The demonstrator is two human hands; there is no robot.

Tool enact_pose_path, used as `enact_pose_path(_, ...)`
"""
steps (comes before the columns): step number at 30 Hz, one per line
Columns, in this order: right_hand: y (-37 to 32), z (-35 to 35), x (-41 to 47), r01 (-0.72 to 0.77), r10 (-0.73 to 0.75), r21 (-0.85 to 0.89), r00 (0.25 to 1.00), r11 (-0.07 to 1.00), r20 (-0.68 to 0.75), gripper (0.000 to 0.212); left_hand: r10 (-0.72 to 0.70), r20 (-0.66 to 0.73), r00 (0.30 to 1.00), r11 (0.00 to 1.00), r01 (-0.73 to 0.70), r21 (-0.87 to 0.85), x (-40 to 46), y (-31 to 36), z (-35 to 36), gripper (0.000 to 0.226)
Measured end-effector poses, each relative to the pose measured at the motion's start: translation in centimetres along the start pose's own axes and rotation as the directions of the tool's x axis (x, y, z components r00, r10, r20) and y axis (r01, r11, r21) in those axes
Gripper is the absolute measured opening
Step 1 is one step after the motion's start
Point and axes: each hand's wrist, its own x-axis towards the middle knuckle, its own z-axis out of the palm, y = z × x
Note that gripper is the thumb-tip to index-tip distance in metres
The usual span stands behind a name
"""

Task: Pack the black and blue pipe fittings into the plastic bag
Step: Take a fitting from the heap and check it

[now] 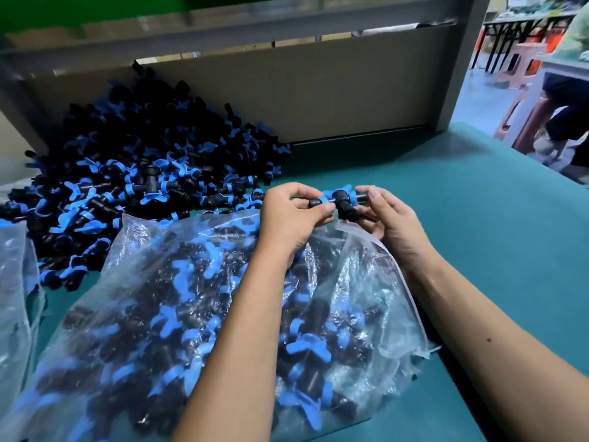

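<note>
Both our left hand (293, 212) and right hand (387, 218) pinch one fitting (339, 202) above the plastic bag (134, 250); next we drop it inside.

A black tee fitting (338, 201) with blue wing collars is held level above the bag's mouth, stem pointing down. The clear plastic bag (204, 301) lies slumped on its side, well filled with like fittings, mouth open toward 1 o'clock. A loose heap of fittings (134, 173) rests just beside it, at 11 o'clock from the bag.
</note>
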Motion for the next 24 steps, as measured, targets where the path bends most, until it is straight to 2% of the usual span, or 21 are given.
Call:
enact_pose_path(3, 0.4, -0.1, 0.1, 0.089, -0.097, -0.113, 0.993, 0.99, -0.072, 0.011, 0.078, 0.011, 0.997, 0.989, -0.078, 0.122, 0.3, -0.6, -0.1, 0.024)
enact_pose_path(8, 0.5, -0.2, 0.3, 0.099, -0.109, -0.208, 0.993, 0.973, -0.037, 0.009, 0.123, -0.014, 0.992, 0.984, -0.12, 0.134, 0.6, -1.1, 0.0, 0.027)
enact_pose_path(11, 0.6, -0.3, 0.4, 0.089, -0.095, -0.159, 0.995, 0.983, -0.031, 0.009, 0.115, -0.019, 0.993, 0.986, -0.112, 0.122, 0.7, -1.2, 0.0, 0.028)
enact_pose_path(15, 0.8, -0.3, 0.5, 0.105, -0.117, -0.195, 0.992, 0.975, -0.055, 0.007, 0.132, -0.01, 0.991, 0.986, -0.13, 0.108, 0.6, -1.1, -0.1, 0.028)
enact_pose_path(18, 0.5, -0.7, 0.8, 0.067, -0.071, -0.027, 0.984, 0.997, -0.163, 0.01, 0.135, -0.062, 0.989, 0.991, -0.135, 0.012, 0.7, -0.9, -0.5, 0.025)
enact_pose_path(20, 0.4, -1.0, 1.0, 0.057, -0.048, 0.048, 0.982, 0.997, -0.183, 0.012, 0.135, -0.069, 0.988, 0.99, -0.137, -0.021, 0.8, -0.8, -0.7, 0.024)
enact_pose_path(22, 0.5, -1.0, 1.0, 0.061, -0.056, 0.026, 0.986, 0.998, -0.157, 0.013, 0.143, -0.047, 0.989, 0.99, -0.143, -0.011, 0.7, -0.8, -0.5, 0.022)
enact_pose_path(24, 0.8, -0.8, 0.8, 0.07, -0.076, -0.079, 0.994, 0.994, -0.081, 0.02, 0.155, 0.005, 0.988, 0.988, -0.155, 0.01, 0.6, -0.8, -0.1, 0.02)
